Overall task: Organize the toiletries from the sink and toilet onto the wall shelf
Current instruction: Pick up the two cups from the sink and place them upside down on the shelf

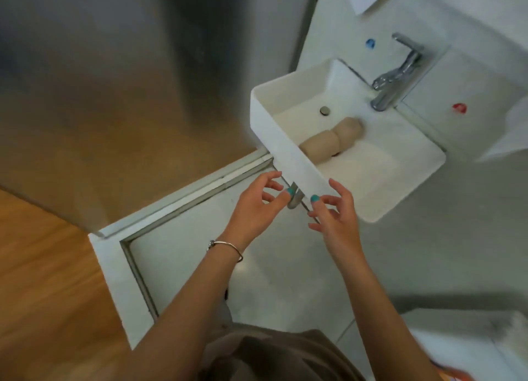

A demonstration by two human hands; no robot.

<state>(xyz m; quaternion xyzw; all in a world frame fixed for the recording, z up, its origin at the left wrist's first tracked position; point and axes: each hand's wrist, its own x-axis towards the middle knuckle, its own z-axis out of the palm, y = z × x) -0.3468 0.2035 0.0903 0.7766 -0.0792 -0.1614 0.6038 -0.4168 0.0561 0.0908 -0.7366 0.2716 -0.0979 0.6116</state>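
Brown clothing [274, 355] fills the near bottom edge, and both bare forearms reach out from it toward the sink [288, 157]. Left hand [257, 206] wears a thin bracelet [228, 247] at the wrist; fingers spread and loosely curled, holding nothing. Right hand [335, 209] is just beside it, fingers likewise parted and empty. Both sets of fingertips hover at the sink's near rim, not clearly touching it. Two beige rolled items [331, 139], possibly towels, lie inside the basin, touching each other, beyond the fingers on the far side of the rim and apart from both hands. Drain plug [325, 110] sits farther back; chrome tap [397, 74] stands at the far right.
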